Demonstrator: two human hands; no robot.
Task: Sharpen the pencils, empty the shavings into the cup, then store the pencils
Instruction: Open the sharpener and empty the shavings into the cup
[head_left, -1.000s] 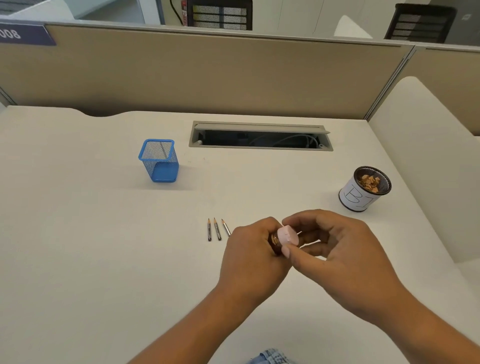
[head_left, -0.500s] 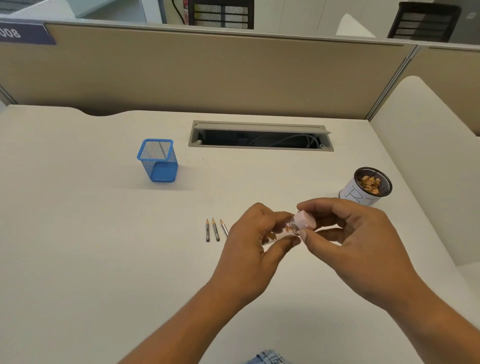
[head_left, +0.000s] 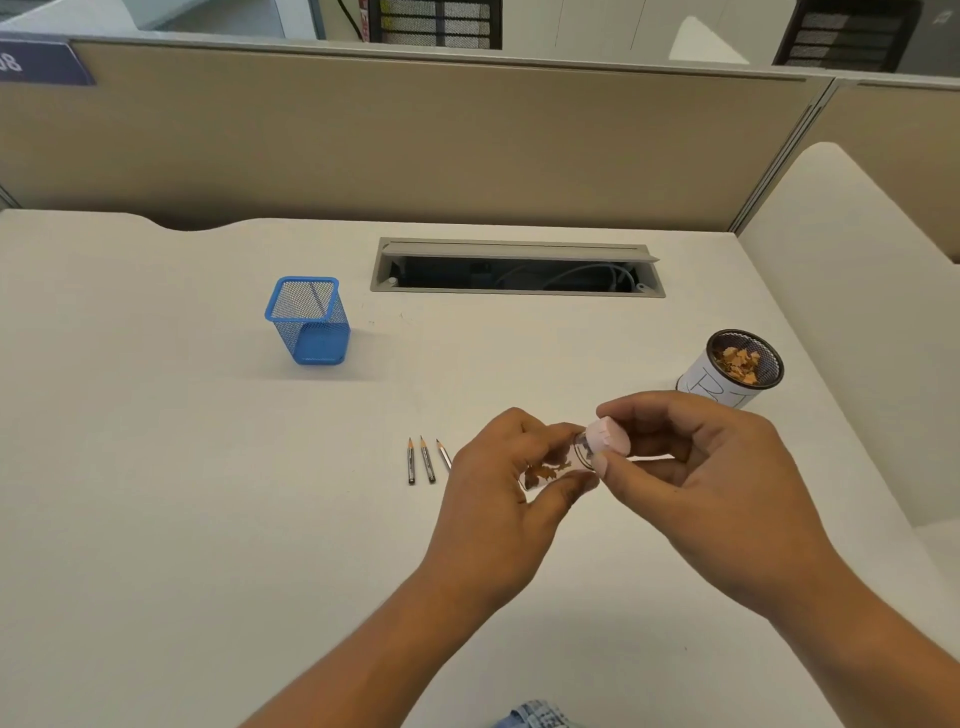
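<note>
Above the white desk, my left hand (head_left: 506, 486) grips the clear shavings container (head_left: 550, 470) of a sharpener, brown shavings showing inside it. My right hand (head_left: 696, 478) pinches the sharpener's pink cap (head_left: 608, 441) at the container's right end; whether cap and container are joined or apart I cannot tell. Three short sharpened pencils (head_left: 426, 460) lie side by side on the desk, just left of my left hand, tips pointing away. A white-wrapped mesh cup (head_left: 727, 374) with shavings in it stands at the right. A blue mesh pencil holder (head_left: 309, 322) stands at the back left.
A grey cable hatch (head_left: 517, 267) with its lid raised is set into the desk at the back. A beige partition wall (head_left: 415, 140) runs behind the desk, and a cream side panel (head_left: 852, 322) borders it on the right.
Both hands with the sharpener have shifted to the right and slightly up. The clear container with shavings, hidden before by my left hand, now shows between the fingers.
</note>
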